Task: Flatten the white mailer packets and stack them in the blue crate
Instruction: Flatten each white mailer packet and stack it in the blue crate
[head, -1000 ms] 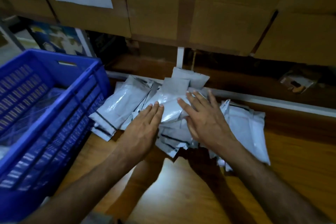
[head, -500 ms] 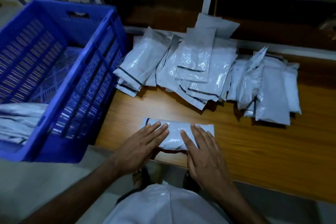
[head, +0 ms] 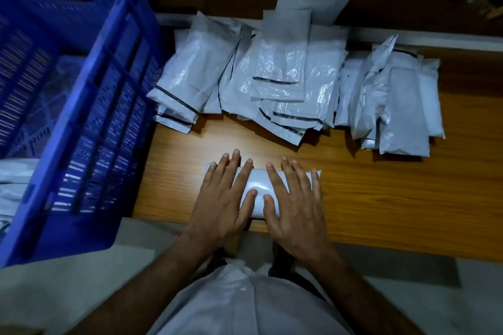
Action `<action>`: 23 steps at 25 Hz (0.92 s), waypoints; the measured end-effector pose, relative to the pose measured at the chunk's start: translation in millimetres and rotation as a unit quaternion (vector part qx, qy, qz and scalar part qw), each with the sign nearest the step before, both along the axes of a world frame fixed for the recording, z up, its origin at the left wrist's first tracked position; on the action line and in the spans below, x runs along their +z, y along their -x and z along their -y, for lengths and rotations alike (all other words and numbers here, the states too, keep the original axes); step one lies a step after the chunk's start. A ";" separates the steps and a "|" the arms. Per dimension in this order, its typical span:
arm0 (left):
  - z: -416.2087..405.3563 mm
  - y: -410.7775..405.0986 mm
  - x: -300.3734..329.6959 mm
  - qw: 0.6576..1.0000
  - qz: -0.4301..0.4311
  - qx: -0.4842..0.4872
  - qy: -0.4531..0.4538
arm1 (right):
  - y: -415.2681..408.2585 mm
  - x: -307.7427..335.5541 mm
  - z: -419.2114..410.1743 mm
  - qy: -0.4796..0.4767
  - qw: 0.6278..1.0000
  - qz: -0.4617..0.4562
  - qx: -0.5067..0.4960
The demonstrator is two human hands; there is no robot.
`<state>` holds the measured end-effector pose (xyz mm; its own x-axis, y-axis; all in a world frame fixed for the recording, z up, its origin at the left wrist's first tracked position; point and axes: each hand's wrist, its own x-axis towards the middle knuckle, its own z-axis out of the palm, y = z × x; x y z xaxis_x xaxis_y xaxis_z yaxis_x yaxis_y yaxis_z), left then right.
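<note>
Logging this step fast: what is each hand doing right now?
Left hand: open, fingers straight, pressing flat on the packet.
Right hand: open, fingers spread, pressing the same packet.

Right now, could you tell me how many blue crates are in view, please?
1. The blue crate stands at the left, beside the wooden table, with white packets already lying inside it. None other shows, though the frame cuts off the left side.
</note>
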<state>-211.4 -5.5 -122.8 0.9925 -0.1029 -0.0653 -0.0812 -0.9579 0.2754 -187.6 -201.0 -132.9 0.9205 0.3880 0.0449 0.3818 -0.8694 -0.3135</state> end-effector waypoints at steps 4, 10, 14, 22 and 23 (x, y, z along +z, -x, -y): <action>1.0 -4.3 -2.4 1.000 -0.008 -0.002 -0.019 | -3.1 -3.0 -4.1 0.024 1.000 0.007 -0.002; 4.4 -8.6 -1.8 0.999 -0.006 -0.004 -0.044 | -4.4 -7.2 -7.8 0.078 0.997 0.010 -0.009; 3.6 -9.8 -3.7 0.998 -0.010 -0.006 -0.059 | -6.4 -10.7 -8.2 0.071 0.997 0.019 -0.008; 20.9 -13.3 4.1 0.999 0.022 -0.033 -0.033 | -5.0 -2.1 13.3 -0.067 0.998 -0.018 -0.008; 29.6 -14.3 3.6 0.998 0.024 -0.058 -0.025 | -3.6 -4.3 23.4 -0.084 0.996 -0.021 -0.034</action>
